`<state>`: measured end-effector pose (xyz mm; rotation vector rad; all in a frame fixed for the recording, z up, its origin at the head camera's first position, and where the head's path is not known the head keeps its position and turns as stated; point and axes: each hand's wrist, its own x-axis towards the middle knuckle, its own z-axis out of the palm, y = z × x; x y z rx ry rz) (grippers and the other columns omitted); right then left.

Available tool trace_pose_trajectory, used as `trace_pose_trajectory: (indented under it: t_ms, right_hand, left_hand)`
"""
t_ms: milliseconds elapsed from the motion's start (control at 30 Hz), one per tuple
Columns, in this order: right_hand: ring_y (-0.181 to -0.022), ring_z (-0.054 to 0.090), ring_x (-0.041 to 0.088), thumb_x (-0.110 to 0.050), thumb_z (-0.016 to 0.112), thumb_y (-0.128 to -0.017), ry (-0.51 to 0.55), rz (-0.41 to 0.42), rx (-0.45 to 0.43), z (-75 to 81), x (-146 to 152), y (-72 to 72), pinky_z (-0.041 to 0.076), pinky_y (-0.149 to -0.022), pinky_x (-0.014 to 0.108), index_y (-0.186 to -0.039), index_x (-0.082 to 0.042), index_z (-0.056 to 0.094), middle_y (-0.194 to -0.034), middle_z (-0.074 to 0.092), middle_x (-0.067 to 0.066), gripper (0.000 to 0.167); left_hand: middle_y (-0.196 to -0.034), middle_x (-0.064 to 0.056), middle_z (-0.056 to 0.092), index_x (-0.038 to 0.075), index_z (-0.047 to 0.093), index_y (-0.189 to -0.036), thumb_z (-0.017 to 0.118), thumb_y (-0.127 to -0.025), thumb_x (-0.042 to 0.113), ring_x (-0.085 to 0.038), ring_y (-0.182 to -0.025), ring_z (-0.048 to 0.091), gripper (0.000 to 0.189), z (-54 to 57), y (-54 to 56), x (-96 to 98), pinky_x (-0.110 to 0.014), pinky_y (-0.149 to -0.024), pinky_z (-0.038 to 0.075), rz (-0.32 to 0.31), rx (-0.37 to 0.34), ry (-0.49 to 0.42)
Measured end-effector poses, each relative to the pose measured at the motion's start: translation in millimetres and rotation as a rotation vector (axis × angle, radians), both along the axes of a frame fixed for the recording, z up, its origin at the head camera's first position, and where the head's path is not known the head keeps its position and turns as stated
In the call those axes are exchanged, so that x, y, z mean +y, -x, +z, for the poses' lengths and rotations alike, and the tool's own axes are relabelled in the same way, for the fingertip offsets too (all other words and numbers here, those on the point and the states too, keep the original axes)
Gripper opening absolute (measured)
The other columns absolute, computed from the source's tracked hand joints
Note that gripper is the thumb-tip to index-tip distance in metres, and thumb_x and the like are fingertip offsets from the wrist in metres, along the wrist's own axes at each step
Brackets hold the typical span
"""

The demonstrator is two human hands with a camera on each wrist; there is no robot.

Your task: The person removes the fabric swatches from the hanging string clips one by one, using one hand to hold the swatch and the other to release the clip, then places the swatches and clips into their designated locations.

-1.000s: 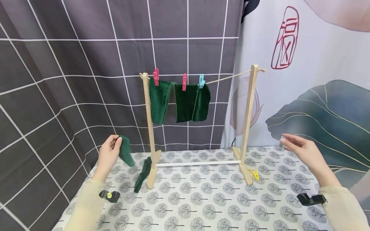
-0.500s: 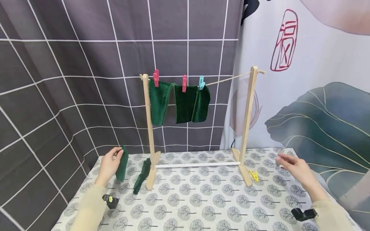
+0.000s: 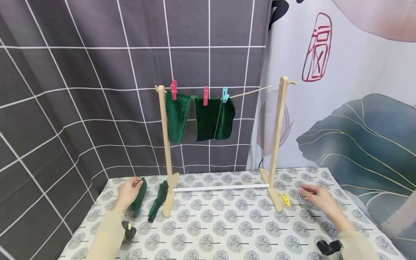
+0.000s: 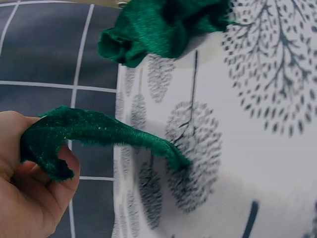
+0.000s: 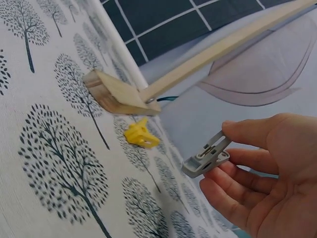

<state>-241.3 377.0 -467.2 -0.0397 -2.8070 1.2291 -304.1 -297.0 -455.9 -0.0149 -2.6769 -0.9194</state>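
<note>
Between thumb and fingers, my left hand pinches the upper end of a green velvety cloth. In the left wrist view the cloth's lower end reaches the tablecloth. A second green cloth lies crumpled just to the right, beside the rack's left foot. My right hand holds a grey clothespin by its handles, low over the table's right side. A yellow clothespin lies by the rack's right foot, left of that hand.
A small wooden drying rack stands mid-table with a string across its top. Green cloths hang there under two red clothespins and a blue clothespin. A white bar joins the feet. Curtains rise behind.
My left hand has come down with the green cloth to the table. My right hand has moved down and left with the grey clothespin, nearer the yellow one.
</note>
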Motion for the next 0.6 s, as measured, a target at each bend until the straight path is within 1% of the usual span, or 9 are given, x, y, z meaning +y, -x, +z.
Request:
trace_pose_trajectory:
  t_ms: [133, 267, 300, 367, 433, 533, 600]
  right_hand:
    - [-0.097, 0.07, 0.037, -0.035, 0.058, -0.103, 0.008, -0.026, -0.018, -4.6, -4.7, 4.8, 0.056, -0.085, 0.048, -0.141, 0.015, 0.045, -0.127, 0.057, 0.038, 0.064]
    - [-0.098, 0.069, 0.037, -0.038, 0.058, -0.103, 0.001, -0.051, -0.037, -9.8, -6.5, 8.5, 0.057, -0.084, 0.046, -0.14, 0.016, 0.045, -0.126, 0.056, 0.038, 0.067]
    - [-0.098, 0.069, 0.038, -0.039, 0.058, -0.102, -0.004, -0.057, -0.041, -10.6, -6.9, 9.4, 0.056, -0.085, 0.047, -0.139, 0.016, 0.045, -0.126, 0.056, 0.038, 0.067]
    - [-0.098, 0.069, 0.039, -0.039, 0.058, -0.102, -0.033, -0.064, -0.041, -11.9, -7.3, 10.9, 0.055, -0.086, 0.05, -0.137, 0.016, 0.047, -0.125, 0.057, 0.038, 0.067]
    - [-0.098, 0.068, 0.039, -0.038, 0.059, -0.102, -0.061, -0.062, -0.035, -13.2, -7.4, 12.1, 0.054, -0.086, 0.051, -0.135, 0.016, 0.05, -0.123, 0.059, 0.037, 0.064]
    - [-0.09, 0.069, 0.034, -0.033, 0.061, -0.101, -0.068, -0.039, -0.031, -14.8, -8.0, 13.7, 0.056, -0.08, 0.046, -0.13, 0.016, 0.055, -0.115, 0.064, 0.034, 0.057]
    - [-0.082, 0.069, 0.027, -0.03, 0.063, -0.1, -0.051, -0.021, -0.037, -15.6, -9.0, 14.8, 0.057, -0.074, 0.041, -0.127, 0.017, 0.056, -0.11, 0.067, 0.031, 0.055]
  left_hand:
    - [-0.086, -0.017, 0.063, -0.013, 0.061, -0.122, 0.057, -0.101, 0.011, -0.024, -0.07, 0.055, 0.032, -8.9, 4.1, 0.3, -0.039, -0.065, 0.049, 0.002, -0.038, -0.005]
    - [-0.089, -0.02, 0.066, -0.012, 0.061, -0.12, 0.056, -0.101, 0.011, -0.026, -0.074, 0.059, 0.031, -17.2, 6.0, 0.2, -0.047, -0.071, 0.051, 0.01, -0.065, 0.013]
    - [-0.09, -0.022, 0.066, -0.012, 0.062, -0.119, 0.056, -0.1, 0.01, -0.029, -0.075, 0.06, 0.03, -18.8, 6.3, -0.1, -0.05, -0.072, 0.051, 0.01, -0.068, 0.013]
    - [-0.1, -0.029, 0.067, -0.012, 0.063, -0.118, 0.056, -0.1, 0.009, -0.037, -0.082, 0.064, 0.029, -21.4, 6.0, -0.1, -0.054, -0.078, 0.051, 0.015, -0.07, 0.022]
    - [-0.107, -0.033, 0.066, -0.012, 0.062, -0.117, 0.055, -0.1, 0.009, -0.045, -0.09, 0.065, 0.028, -23.8, 5.8, -0.1, -0.058, -0.083, 0.05, 0.014, -0.085, 0.03]
    - [-0.112, -0.036, 0.064, -0.013, 0.062, -0.118, 0.055, -0.099, 0.008, -0.048, -0.098, 0.064, 0.029, -26.3, 4.9, 1.3, -0.059, -0.087, 0.05, 0.008, -0.114, 0.051]
    - [-0.107, -0.034, 0.065, -0.014, 0.061, -0.117, 0.055, -0.099, 0.008, -0.046, -0.094, 0.065, 0.029, -27.4, 5.0, 2.4, -0.058, -0.085, 0.051, 0.0, -0.131, 0.056]
